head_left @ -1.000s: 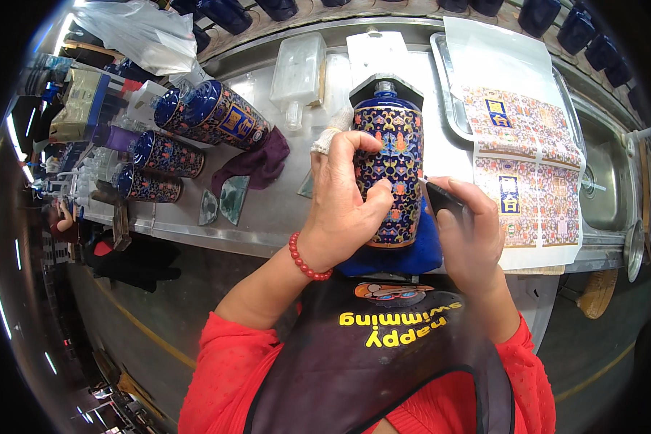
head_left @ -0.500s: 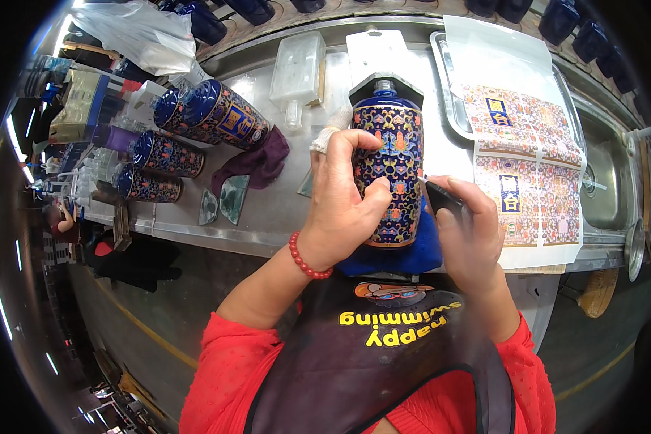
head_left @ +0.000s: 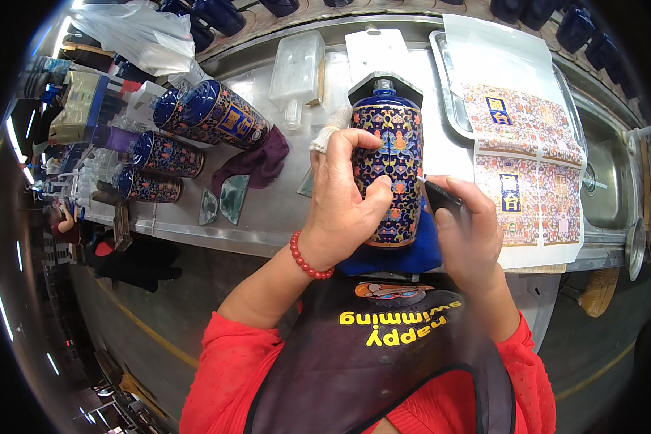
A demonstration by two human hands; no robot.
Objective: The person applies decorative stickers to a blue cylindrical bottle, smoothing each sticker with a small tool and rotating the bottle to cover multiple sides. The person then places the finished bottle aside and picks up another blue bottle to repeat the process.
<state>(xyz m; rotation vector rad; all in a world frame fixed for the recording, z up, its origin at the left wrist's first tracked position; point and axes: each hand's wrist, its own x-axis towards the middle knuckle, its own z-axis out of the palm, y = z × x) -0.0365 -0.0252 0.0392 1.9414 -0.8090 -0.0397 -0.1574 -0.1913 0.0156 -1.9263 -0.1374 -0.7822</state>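
Observation:
A dark blue bottle [head_left: 388,166] with a colourful floral pattern lies on its back, its neck at the far end. My left hand [head_left: 347,188] grips it from the left, forefinger bent onto the upper front and thumb pressed lower down. On the other side, my right hand [head_left: 470,228] is closed around a slim black-handled tool [head_left: 443,197]; its thin pale tip is at the bottle's right edge. The exact kind of tool does not show. A dark angular rest [head_left: 405,88] is behind the bottle's neck, and a blue cloth [head_left: 421,253] lies under its base.
Patterned decal sheets [head_left: 524,195] lie to the right, partly over a metal tray [head_left: 450,108], before a sink [head_left: 606,188]. Several patterned bottles [head_left: 228,119], a purple cloth [head_left: 264,158] and green glass pieces [head_left: 233,199] are left. A clear bottle [head_left: 296,69] lies behind.
The dark blue bottles along the back row have shifted to the right. Both my hands, the held bottle and the tool keep nearly the same place.

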